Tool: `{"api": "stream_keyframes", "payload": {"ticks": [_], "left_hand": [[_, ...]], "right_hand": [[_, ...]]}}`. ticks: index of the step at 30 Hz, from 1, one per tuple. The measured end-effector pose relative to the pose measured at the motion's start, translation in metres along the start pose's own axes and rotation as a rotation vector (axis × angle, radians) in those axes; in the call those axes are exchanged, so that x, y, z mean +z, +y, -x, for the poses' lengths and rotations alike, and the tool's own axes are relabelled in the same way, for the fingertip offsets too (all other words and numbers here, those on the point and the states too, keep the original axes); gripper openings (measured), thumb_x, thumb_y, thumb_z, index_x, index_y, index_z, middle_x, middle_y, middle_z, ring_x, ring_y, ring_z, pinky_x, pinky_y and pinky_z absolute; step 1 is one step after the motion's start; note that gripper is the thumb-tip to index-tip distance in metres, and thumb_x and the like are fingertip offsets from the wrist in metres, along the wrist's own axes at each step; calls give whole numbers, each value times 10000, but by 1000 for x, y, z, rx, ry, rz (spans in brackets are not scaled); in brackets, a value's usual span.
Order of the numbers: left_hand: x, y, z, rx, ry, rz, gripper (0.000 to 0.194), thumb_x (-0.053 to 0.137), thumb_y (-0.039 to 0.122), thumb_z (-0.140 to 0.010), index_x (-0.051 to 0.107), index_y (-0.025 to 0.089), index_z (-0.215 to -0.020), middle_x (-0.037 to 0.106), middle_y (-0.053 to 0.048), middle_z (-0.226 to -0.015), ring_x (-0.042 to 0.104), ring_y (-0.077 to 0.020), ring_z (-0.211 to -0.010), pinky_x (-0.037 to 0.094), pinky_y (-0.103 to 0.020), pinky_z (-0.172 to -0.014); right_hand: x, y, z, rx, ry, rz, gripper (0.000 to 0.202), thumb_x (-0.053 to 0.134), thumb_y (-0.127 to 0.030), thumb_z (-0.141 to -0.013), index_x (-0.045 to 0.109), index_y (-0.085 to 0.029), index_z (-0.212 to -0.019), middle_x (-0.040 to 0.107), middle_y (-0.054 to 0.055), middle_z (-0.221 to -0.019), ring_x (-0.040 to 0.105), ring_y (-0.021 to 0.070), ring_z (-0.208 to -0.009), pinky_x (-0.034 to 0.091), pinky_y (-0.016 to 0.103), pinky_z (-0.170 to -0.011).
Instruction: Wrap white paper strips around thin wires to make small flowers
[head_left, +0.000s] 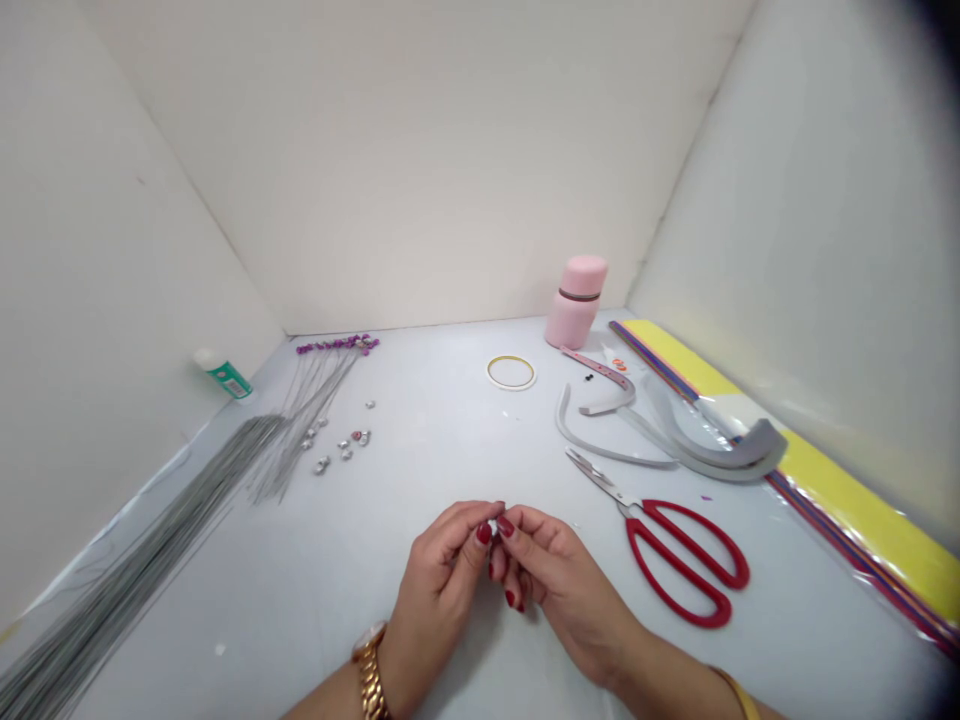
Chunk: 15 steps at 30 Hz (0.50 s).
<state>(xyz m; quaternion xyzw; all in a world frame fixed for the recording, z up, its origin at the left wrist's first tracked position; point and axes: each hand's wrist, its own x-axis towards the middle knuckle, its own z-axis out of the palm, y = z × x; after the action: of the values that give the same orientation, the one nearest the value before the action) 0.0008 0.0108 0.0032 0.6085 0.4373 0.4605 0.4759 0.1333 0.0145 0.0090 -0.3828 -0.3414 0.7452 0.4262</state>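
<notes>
Pinching a white bit (493, 527), left fingers (466, 514) and right fingers (531, 552) have room leftward, scissors (630, 499) nearby rightward.

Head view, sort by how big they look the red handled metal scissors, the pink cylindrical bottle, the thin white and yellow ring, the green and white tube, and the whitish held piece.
1. Metal scissors
2. Pink bottle
3. Green and white tube, white ring: too alike to rank
4. Whitish piece, partly hidden
</notes>
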Motion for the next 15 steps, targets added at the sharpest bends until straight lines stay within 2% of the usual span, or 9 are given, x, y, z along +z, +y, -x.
{"api": "stream_keyframes", "payload": {"ticks": [4,11,15], "left_hand": [[4,0,1,-101,22,141,184,430,243,-858,557,163,-965,559,12,-622,569,-120,-542,481,-262,-558],[4,1,2,-104,35,106,184,430,258,-857,574,147,-888,542,12,-605,568,-123,-541,481,-264,-563],[3,0,1,-117,21,58,215,392,258,-874,578,155,-908,544,15,-601,568,-121,-548,479,-262,-586]], "right_hand": [[0,0,0,6,11,2,269,559,-398,-767,512,-147,-683,538,-25,-561,411,51,-411,280,179,-430],[1,0,0,0,18,39,280,536,-387,-789,495,-139,-665,527,-28,-539,404,46,-403,272,175,-418],[0,1,0,-4,17,45,272,509,-379,-810,493,-140,-682,529,-24,-557,416,48,-415,279,177,-425]]}}
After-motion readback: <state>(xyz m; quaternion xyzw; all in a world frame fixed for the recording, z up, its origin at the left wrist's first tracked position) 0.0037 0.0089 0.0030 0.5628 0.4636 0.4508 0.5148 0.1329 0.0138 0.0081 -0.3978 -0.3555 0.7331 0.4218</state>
